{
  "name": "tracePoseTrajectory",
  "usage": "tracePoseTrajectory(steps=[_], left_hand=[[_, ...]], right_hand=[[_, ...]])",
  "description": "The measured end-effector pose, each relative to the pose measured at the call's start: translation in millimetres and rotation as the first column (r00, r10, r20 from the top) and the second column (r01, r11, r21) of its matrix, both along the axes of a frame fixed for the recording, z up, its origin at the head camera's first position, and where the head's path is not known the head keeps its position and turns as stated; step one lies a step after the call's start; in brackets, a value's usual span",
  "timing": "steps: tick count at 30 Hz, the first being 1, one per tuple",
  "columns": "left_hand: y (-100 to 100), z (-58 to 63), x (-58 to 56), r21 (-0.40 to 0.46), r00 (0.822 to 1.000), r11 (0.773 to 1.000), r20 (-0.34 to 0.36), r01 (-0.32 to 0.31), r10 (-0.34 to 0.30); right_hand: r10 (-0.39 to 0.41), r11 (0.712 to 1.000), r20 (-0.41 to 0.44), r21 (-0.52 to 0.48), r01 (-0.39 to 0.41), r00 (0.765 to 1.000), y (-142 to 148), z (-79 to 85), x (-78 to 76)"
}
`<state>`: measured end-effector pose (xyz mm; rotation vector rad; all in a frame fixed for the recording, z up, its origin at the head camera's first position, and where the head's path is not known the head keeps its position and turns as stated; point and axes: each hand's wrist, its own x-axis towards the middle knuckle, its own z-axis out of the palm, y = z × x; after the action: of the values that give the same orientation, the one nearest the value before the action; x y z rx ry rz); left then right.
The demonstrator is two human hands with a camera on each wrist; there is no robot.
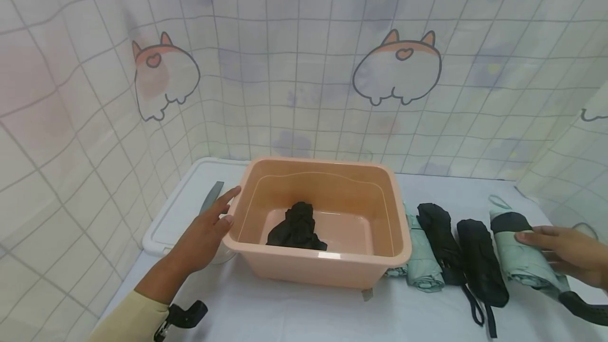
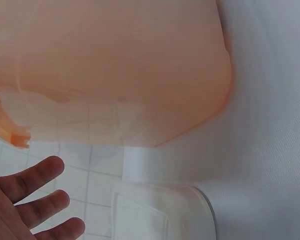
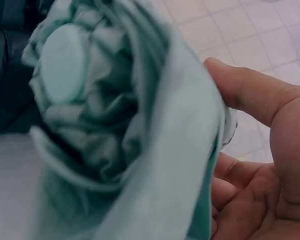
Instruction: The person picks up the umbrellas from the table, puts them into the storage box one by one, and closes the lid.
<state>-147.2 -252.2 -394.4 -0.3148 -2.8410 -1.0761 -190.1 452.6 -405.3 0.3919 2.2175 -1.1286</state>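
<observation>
Gripping a folded green umbrella (image 1: 524, 260) in the right hand (image 1: 567, 252), with the thumb laid over the fabric and the fingers along the other side. Held at the right end of a row on the table (image 1: 285, 313); hard to tell whether lifted or resting. Wrapped with a dark band (image 1: 510, 222) toward the far end, with a thin green loop (image 1: 499, 202) beyond it. Seen close from the right wrist: bunched folds around a pale oval end piece (image 3: 65, 63).

Touching the left rim of a peach basin (image 1: 323, 271) with the left hand (image 1: 206, 234), with fingers extended, slightly apart and wrapped around nothing.

Inside the basin, left of centre: crumpled dark cloth (image 1: 298, 228). Just right of the basin: a partly hidden green roll (image 1: 396, 271), a second green roll (image 1: 424, 260), then two folded black umbrellas (image 1: 482, 263) with straps trailing toward the near side. On the left, partly behind the basin: a flat white lid (image 1: 180, 220) and a grey strip (image 1: 211, 197). Farther out, at the back and sides: a white curtain (image 1: 294, 104), printed with a grid and cartoon animals.
</observation>
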Motion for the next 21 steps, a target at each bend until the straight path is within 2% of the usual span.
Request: tracePoseTrajectory(steps=[3, 9, 16, 21], left_hand=[[-1, -0.4, -0.1, 0.008, 1.000, 1.000, -0.008, 0.006, -0.006], [0, 0.3, 0.3, 0.006, 1.000, 1.000, 0.010, 0.004, -0.004], [-2, -0.5, -0.9, 0.010, 1.000, 1.000, 0.017, -0.002, 0.002], [-2, -0.3, -1.9, 0.019, 1.000, 1.000, 0.010, 0.000, 0.000]], right_hand=[[0.022, 0.999, -0.016, -0.026, -0.023, 1.000, -3, 4.5, -0.2], [0.006, 0.998, -0.040, -0.066, -0.008, 0.999, -8, 12.5, -1.3], [0.002, 0.996, -0.059, -0.084, -0.007, 0.998, -14, 21.6, -2.4], [0.028, 0.996, -0.090, -0.083, -0.035, 0.996, -20, 27.9, -4.1]])
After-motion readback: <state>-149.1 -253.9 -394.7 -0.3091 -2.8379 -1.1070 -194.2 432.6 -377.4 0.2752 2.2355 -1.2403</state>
